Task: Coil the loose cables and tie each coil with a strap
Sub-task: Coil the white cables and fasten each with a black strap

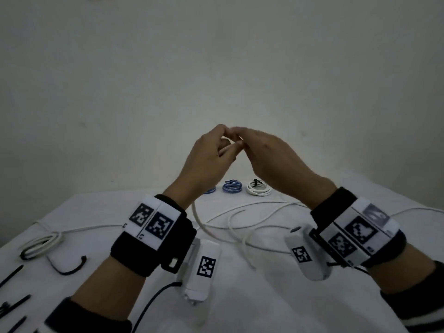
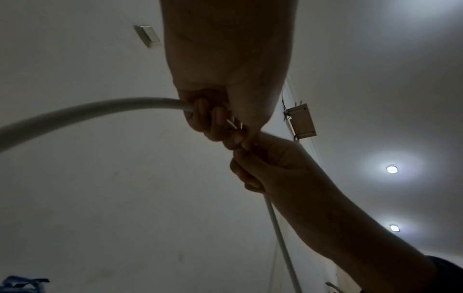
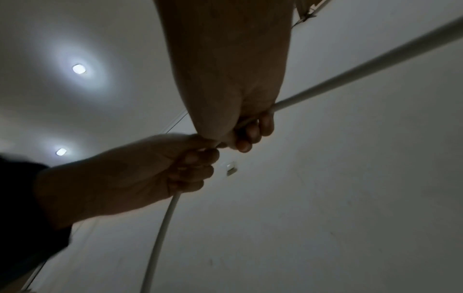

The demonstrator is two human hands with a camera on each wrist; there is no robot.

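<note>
Both hands raised above the white cloth-covered table [image 1: 240, 296], fingertips meeting. Left hand [image 1: 206, 159] has fingers curled round the thin white round cable [image 1: 242, 227]; in the left wrist view the cable [image 2: 87, 110] enters the fist [image 2: 225, 89] from the side, and what looks like a short end sticks out by the thumb. Right hand [image 1: 271, 157] also curled on the same cable; right wrist view shows it [image 3: 350, 71] running into the closed fingers [image 3: 230, 83]. Between the 2 hands the cable is hidden. Rest of the cable hangs down and lies in loose loops on the table below and behind the wrists.

At the table's far edge: 2 blue coiled cables, 1 [image 1: 231, 186] in full view, 1 [image 1: 210, 190] half hidden behind the left wrist, plus 1 white coiled cable with black strap [image 1: 258, 188]. Near the table's left edge: another white cable bundle [image 1: 40, 243], a curved black strap [image 1: 69, 267] just beside it, and straight black straps [image 1: 12, 275] closer in.
</note>
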